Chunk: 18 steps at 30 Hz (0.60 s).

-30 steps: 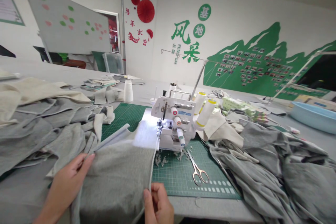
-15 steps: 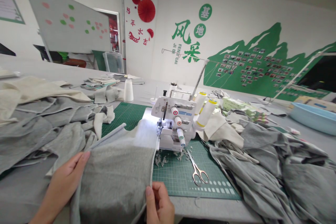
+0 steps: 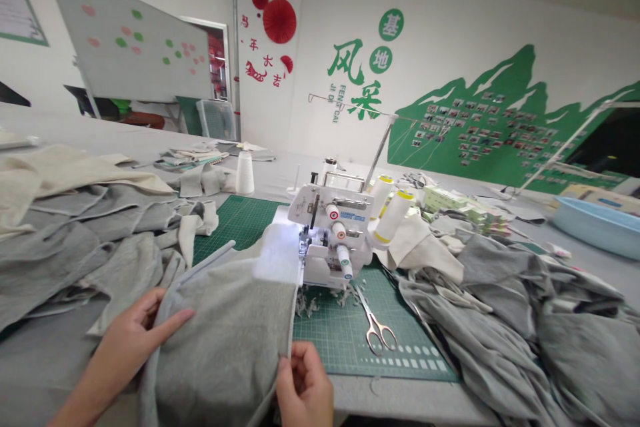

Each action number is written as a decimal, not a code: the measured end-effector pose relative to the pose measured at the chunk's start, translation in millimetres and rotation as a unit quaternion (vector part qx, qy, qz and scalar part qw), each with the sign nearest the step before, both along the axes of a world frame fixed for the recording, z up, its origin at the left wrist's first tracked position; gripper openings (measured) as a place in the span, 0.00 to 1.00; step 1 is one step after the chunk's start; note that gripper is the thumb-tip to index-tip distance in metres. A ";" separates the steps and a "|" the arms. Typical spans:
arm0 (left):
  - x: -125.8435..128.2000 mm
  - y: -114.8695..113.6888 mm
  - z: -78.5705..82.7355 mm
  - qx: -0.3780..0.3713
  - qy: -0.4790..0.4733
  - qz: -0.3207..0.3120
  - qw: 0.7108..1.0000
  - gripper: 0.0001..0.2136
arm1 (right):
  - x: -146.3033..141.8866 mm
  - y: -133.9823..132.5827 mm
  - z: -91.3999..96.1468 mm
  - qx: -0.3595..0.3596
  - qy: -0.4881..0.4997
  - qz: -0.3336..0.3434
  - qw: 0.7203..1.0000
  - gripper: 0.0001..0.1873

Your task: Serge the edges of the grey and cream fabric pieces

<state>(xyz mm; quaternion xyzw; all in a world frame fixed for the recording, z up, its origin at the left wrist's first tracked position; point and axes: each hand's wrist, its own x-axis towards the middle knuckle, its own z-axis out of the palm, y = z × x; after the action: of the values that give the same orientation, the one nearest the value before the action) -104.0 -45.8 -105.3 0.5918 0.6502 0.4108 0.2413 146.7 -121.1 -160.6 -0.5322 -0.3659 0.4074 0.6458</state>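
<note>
A piece of grey fabric (image 3: 225, 340) runs up to the needle area of a white overlock sewing machine (image 3: 333, 233), whose lamp lights its far end. At the fabric's left edge is my left hand (image 3: 125, 340), its thumb stretched across the top and its other fingers at or behind the edge, partly hidden. My right hand (image 3: 305, 383) pinches the right edge close to the table's front, with fingers curled. A pair of scissors (image 3: 373, 323) lies on the green cutting mat (image 3: 340, 340) right of the machine, near grey lint scraps (image 3: 306, 303).
Grey and cream fabric pieces (image 3: 65, 240) are heaped on the left. More grey fabric (image 3: 500, 320) piles up on the right. Thread cones (image 3: 395, 217) stand beside the machine, with another white cone (image 3: 245, 173) behind the mat. A blue basin (image 3: 600, 223) sits far right.
My left thumb has spread away from the fingers, over the fabric. The fabric's left corner has moved slightly left and down. My right hand has hardly moved.
</note>
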 end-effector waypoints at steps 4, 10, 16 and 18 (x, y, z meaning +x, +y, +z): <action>0.3 -0.4 3.2 0.014 -0.013 0.007 1.000 0.22 | 2.1 0.5 2.5 0.012 0.001 -0.012 1.000 0.04; -3.2 -0.4 1.4 0.020 -0.007 0.056 0.998 0.25 | 4.4 0.4 10.3 0.024 0.008 -0.007 1.000 0.04; -6.7 2.5 -2.3 0.006 0.004 0.076 0.997 0.26 | 0.4 -0.7 4.6 0.052 0.013 -0.049 0.997 0.11; -5.2 3.7 -1.0 0.002 -0.005 0.085 0.996 0.26 | 0.5 -3.4 2.1 0.062 0.000 -0.063 0.996 0.21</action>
<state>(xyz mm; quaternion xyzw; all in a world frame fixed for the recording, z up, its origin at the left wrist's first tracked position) -109.2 -42.1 -106.3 0.5331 0.6962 0.4336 0.2076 147.2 -124.5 -158.5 -0.5135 -0.3563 0.3422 0.7017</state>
